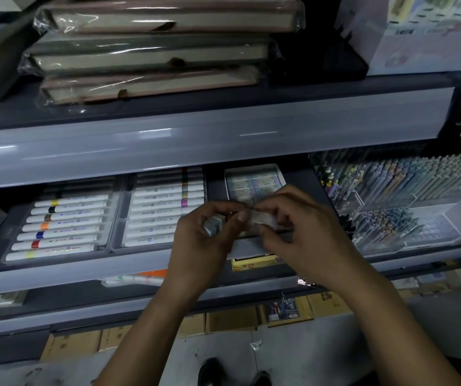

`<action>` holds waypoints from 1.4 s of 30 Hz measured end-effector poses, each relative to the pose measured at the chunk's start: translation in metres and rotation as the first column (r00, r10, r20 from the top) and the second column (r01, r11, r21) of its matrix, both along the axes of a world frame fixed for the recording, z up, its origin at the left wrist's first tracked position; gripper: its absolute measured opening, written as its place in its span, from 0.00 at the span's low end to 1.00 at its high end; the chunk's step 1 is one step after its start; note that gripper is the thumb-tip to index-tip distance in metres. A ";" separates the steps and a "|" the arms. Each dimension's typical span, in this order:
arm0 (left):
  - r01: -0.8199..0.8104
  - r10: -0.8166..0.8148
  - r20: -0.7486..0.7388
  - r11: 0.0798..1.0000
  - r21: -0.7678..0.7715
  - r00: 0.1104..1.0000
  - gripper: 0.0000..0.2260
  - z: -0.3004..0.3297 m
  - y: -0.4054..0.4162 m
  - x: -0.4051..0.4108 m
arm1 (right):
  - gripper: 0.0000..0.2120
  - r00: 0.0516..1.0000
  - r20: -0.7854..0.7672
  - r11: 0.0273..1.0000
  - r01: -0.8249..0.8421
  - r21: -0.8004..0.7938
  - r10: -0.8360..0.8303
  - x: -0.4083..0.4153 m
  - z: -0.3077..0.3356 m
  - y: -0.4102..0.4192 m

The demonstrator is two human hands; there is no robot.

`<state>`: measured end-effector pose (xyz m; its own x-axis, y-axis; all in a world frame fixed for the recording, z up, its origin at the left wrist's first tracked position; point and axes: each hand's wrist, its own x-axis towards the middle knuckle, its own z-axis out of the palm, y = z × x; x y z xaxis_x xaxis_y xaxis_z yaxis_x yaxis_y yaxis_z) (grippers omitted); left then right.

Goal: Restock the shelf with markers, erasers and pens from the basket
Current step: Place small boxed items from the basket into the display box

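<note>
Both hands meet in front of the middle shelf point(56, 271). My left hand point(204, 246) grips a small stack of grey erasers point(214, 224) in its curled fingers. My right hand point(301, 235) pinches a pale wrapped eraser point(262, 218) between thumb and fingertips, touching the left thumb. Just behind the hands sits a white box of pastel erasers point(254, 181) on the shelf. Two trays of white acrylic markers point(65, 227) point(162, 207) lie to the left. Pens point(407, 185) stand in clear holders at the right. The basket is out of view.
Wrapped notebooks point(151, 51) are stacked on the upper shelf. A yellow box point(254, 263) and more packets lie on lower shelves. Cardboard boxes point(232, 319) sit on the floor, and my shoes point(212, 371) show at the bottom.
</note>
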<state>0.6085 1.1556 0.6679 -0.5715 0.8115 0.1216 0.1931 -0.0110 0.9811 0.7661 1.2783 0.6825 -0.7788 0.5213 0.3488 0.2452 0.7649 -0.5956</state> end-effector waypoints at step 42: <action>0.199 -0.228 0.748 0.971 0.130 0.623 0.19 0.015 -0.014 -0.008 | 0.09 0.981 -0.058 0.957 0.194 0.216 -0.185 0.001 -0.020 -0.010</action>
